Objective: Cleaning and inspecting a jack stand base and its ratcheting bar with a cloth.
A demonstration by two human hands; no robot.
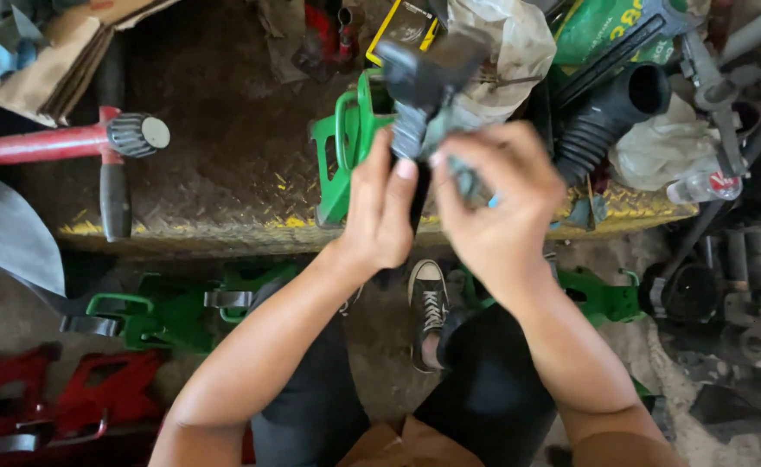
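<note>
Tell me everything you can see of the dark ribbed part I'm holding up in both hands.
The dark part looks like black rubber or plastic: a blocky head on top, a ribbed, bellows-like neck below it, and a blurred grey-green lower end. It is held upright in the air above the checker-plate step. The left hand pinches the ribbed neck; the right hand wraps the lower end. Finer detail is blurred.

Both hands raised together, left hand (380,207) and right hand (495,203) fingers curled closed.
</note>
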